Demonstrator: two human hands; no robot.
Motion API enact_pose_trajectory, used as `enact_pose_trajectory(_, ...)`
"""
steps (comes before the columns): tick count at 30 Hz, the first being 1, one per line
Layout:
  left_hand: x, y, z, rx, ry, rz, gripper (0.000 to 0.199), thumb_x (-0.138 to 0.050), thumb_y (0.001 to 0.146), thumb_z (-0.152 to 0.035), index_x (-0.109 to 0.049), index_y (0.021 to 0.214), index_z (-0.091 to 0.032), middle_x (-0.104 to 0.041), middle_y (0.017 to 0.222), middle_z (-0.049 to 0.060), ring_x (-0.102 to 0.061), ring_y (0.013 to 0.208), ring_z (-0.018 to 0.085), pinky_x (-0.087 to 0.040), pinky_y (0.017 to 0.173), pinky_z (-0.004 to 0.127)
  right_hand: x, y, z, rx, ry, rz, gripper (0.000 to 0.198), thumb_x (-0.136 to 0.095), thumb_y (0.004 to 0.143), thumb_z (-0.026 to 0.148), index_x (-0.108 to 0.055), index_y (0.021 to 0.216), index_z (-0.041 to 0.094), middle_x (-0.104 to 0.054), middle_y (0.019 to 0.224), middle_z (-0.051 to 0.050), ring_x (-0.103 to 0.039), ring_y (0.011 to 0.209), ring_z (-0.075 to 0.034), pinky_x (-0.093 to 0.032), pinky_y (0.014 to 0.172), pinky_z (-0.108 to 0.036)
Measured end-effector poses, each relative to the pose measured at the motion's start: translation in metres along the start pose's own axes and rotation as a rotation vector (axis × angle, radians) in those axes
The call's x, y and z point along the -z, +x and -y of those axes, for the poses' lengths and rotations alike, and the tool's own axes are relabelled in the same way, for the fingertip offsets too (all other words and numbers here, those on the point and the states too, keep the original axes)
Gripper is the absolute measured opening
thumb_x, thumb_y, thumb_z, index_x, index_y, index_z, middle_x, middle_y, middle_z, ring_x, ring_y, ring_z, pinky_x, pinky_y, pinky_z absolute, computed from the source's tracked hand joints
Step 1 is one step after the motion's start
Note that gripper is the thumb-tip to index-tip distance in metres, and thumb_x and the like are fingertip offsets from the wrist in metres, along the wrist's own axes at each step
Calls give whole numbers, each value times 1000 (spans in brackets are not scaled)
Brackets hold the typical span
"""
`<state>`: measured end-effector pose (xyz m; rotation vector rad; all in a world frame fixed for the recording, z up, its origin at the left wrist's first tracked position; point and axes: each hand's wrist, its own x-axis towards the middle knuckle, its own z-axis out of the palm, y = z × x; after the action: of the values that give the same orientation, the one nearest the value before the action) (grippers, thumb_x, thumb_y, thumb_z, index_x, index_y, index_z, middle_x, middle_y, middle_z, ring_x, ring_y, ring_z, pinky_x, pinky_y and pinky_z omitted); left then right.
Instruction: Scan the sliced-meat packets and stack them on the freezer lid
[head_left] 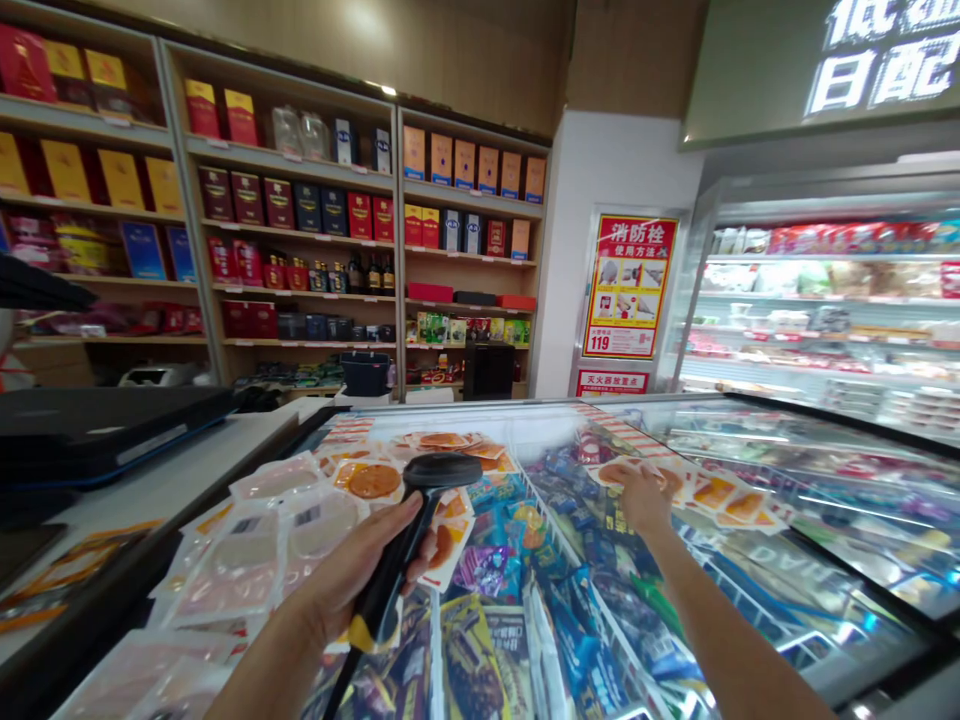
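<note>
One likely stiff scanner (441, 471) has the left hand (367, 565) wrapped round its handle (397, 575); the right hand (645, 500), pinching or not I cannot tell, touches packets (712, 492) on the freezer glass (541, 432), probably light, slippery, best taken by an edge.

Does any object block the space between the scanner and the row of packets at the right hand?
Nothing visible blocks it. The left hand holds the scanner raised, and the wrapped goods seen between it and the row of packets at the right hand lie lower down.
</note>
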<state>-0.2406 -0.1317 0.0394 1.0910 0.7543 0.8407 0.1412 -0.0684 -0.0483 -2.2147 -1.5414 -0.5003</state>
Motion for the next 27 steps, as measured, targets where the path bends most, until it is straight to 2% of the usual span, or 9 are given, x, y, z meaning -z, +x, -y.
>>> enact_pose_trajectory(5, -2, -3, -2, 24, -56, -56, 32, -56, 66, -44, -52, 79, -15, -47, 56, -3, -39, 41, 5, -29, 38, 17, 5, 6, -7, 18, -36, 107, 35, -40, 69, 13, -60, 94, 28, -50, 117, -1, -32, 113, -31, -19, 88, -54)
enact_pose_trajectory(10, 0, -3, -6, 40, -71, -100, 35, -59, 63, -45, -52, 81, -15, -47, 53, -4, -40, 40, 5, -30, 37, 16, 17, 8, 1, -13, 9, 193, 36, -43, 65, 19, -58, 96, 29, -47, 120, -3, -29, 115, -33, -24, 83, -59)
enact_pose_trajectory(14, 6, -3, -9, 28, -79, -146, 31, -58, 64, -44, -50, 73, -15, -49, 54, -4, -41, 40, 4, -31, 37, 15, 24, 8, 22, -41, 67, 90, 35, -45, 67, 28, -56, 100, 23, -46, 121, -8, -27, 117, -34, -20, 86, -59)
enact_pose_trajectory(17, 12, -4, -9, 16, -105, -178, 34, -56, 65, -46, -51, 80, -16, -49, 55, -4, -41, 40, 5, -31, 37, 15, 22, 11, 55, 7, 131, 28, 41, -41, 71, 34, -51, 109, 21, -46, 121, -9, -30, 116, -30, -22, 90, -53)
enact_pose_trajectory(22, 17, -2, -9, 20, -107, -162, 32, -53, 67, -46, -49, 73, -16, -50, 57, -3, -42, 42, 5, -32, 40, 17, 10, 27, 142, 233, 309, 195, 48, -32, 76, 45, -42, 118, 24, -41, 127, -7, -29, 118, -25, -25, 92, -46)
enact_pose_trajectory(27, 18, 1, -12, -5, -117, -179, 33, -53, 68, -47, -49, 81, -17, -50, 57, -3, -42, 41, 6, -29, 39, 17, -1, 48, 223, 390, 291, 318, 50, -35, 73, 51, -39, 120, 31, -32, 132, -5, -22, 121, -28, -20, 91, -54)
